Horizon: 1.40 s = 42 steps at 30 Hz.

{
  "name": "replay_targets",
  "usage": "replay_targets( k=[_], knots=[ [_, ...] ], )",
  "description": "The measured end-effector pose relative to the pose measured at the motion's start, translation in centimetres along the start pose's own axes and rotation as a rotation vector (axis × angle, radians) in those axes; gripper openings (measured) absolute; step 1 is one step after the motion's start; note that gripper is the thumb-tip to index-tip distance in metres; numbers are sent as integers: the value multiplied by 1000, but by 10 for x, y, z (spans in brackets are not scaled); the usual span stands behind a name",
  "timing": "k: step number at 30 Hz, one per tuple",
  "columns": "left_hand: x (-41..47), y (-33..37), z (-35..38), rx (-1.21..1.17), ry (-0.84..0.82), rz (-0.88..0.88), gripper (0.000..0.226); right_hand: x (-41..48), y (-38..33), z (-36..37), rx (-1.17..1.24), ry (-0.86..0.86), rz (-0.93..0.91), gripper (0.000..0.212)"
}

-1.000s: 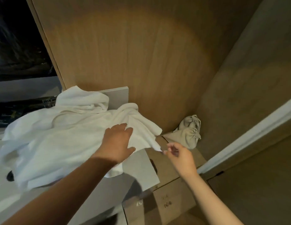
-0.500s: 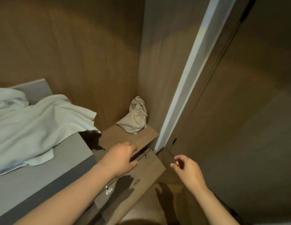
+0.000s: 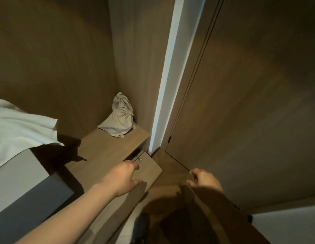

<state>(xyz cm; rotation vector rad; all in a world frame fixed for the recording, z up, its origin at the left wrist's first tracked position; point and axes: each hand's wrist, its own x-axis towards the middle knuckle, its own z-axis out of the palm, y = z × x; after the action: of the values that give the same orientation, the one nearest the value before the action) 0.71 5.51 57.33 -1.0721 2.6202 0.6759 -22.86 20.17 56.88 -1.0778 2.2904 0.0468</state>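
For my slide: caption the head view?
Left hand at hinged edge of open cabinet door, right hand free, beige cloth bag on shelf.

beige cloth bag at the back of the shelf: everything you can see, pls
The cloth bag is beige, soft-looking fabric, cinched partway up, as by a drawstring, with a wrinkled top above the puckered neck. Its body spreads low, one corner pointing left. It slumps on the wooden shelf in the back right corner, by the side wall; whether they touch is unclear. The left hand is apart from it, nearer the camera.
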Motion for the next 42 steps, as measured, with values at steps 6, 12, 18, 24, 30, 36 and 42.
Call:
replay_targets(
  k=[6, 12, 18, 24, 30, 36, 42],
  knots=[
    [72, -12, -4, -4, -34, -21, 42, 70, 7, -10, -29, 74, -61, 45],
    [128, -29, -9, -46, -57, -52, 53, 132, 2, -17, -5, 65, -101, 42],
    [174, -37, -1, -42, -164, -142, 43, 193, 6, -14, -31, -46, -119, 47],
    [223, -46, 26, -46, -160, -215, 40, 263, 8, -9, -64, -142, -186, 46],
    [280, -46, 86, -76, -150, -304, 45, 343, 23, 10, -57, -174, -286, 37],
    [337, -59, 192, -120, -94, -388, 46, 433, 56, 82, -138, -207, -405, 27],
    [393, -90, 330, -126, -58, -416, 47, 518, 93, 197, -136, -216, -453, 25]
  ],
)
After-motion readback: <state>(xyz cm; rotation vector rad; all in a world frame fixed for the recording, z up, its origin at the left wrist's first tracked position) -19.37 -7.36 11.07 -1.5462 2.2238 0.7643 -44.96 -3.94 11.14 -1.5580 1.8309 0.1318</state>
